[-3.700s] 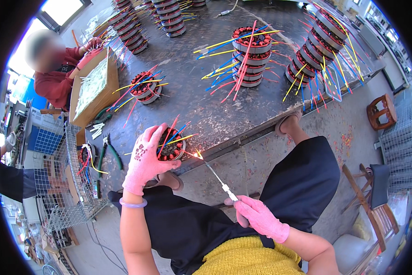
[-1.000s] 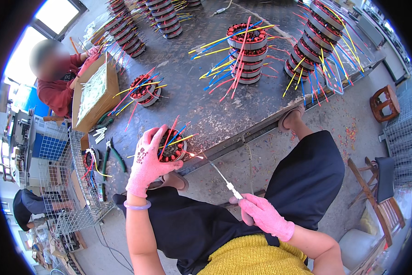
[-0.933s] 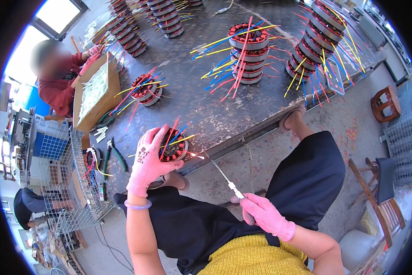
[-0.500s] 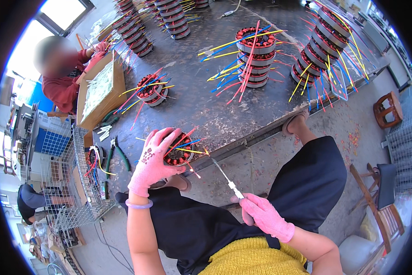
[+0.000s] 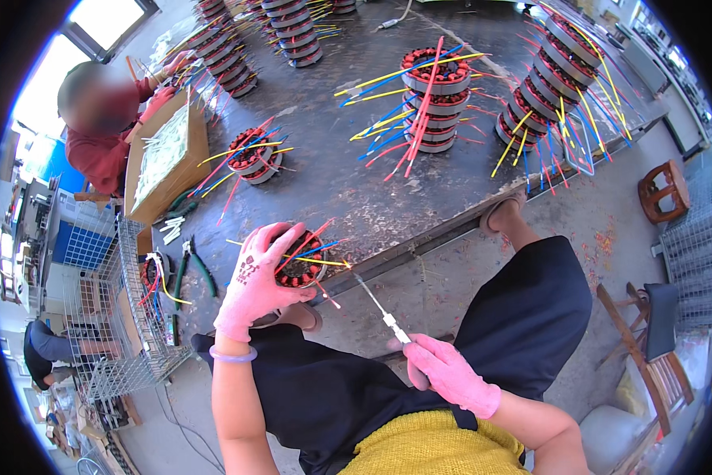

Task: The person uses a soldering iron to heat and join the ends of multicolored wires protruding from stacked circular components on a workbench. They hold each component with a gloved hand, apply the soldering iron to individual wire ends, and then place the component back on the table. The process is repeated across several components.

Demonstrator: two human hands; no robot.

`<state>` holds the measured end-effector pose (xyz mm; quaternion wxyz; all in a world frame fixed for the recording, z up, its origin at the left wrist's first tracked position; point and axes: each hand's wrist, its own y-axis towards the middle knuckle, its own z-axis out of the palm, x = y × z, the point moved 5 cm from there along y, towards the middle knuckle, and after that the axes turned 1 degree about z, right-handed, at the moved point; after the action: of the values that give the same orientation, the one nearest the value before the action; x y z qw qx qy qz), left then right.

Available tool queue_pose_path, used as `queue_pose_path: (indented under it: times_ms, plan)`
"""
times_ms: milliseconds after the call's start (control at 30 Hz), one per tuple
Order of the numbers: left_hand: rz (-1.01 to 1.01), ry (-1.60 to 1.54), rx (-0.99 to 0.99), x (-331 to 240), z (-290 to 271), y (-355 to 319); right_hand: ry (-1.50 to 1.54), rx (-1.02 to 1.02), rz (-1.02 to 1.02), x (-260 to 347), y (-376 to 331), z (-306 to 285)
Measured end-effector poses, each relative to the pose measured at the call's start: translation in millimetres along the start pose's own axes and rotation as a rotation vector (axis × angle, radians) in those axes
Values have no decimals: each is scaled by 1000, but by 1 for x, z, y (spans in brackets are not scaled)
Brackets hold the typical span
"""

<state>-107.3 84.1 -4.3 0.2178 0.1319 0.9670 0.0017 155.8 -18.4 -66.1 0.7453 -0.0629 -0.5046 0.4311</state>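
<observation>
Left hand (image 5: 255,283) still clamps the motor stator (image 5: 299,261) — since rotated slightly; right hand (image 5: 448,374), at five o'clock, keeps gripping the thin tool (image 5: 376,303) — tip now at its wires.

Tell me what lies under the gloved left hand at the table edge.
Under the pink-gloved left hand sits a round red-and-black wound motor coil with coloured wires, on the dark metal table. The hand covers the coil's left side.

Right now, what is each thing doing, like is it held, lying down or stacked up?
Left hand: gripping the wound coil ring at the table edge.
Right hand: holding a thin tool, tip at the ring.
Pliers: lying flat.
Coil rings: stacked.
</observation>
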Motion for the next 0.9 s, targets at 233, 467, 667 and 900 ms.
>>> queue_pose_path:
  times_ms: [233,467,667,900]
  plan:
    - [7,9,-1,0,2,1,-94,-7,-12,8,-4,-1]
    - [22,10,-19,-3,0,1,-152,-18,-18,4,-2,-4]
    - [5,5,-3,1,2,0,-124,-19,-7,10,-2,0]
    - [6,5,-9,-1,1,1,-48,1,-1,2,-2,-3]
